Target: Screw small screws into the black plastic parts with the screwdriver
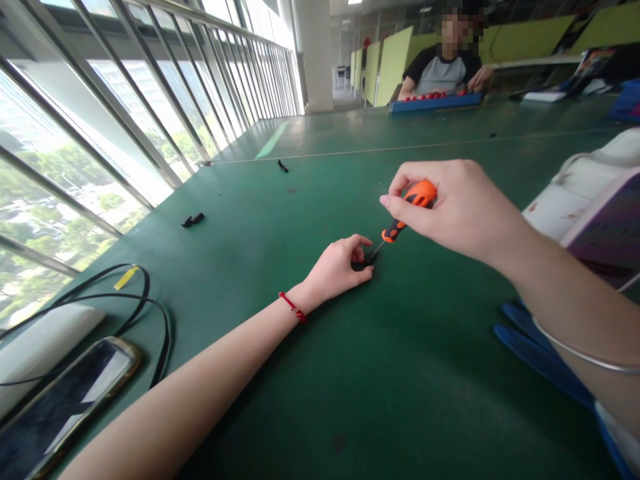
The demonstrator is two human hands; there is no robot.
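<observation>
Head view: the left hand (339, 268) closes thumb and fingers around a small black part (371, 259) on the table (280, 413), well in from its left edge. The right hand (457, 207) grips a screwdriver (423, 193), tilted, its tip at the part; whether it is seated cannot be told. Principal risk, as judged: slippage, caused by the slant and the part's small size, driving the tip into the left hand. A light hold could let the part twist. A loose piece (193, 220) lies near the table's left edge, exposed to a knock.
</observation>
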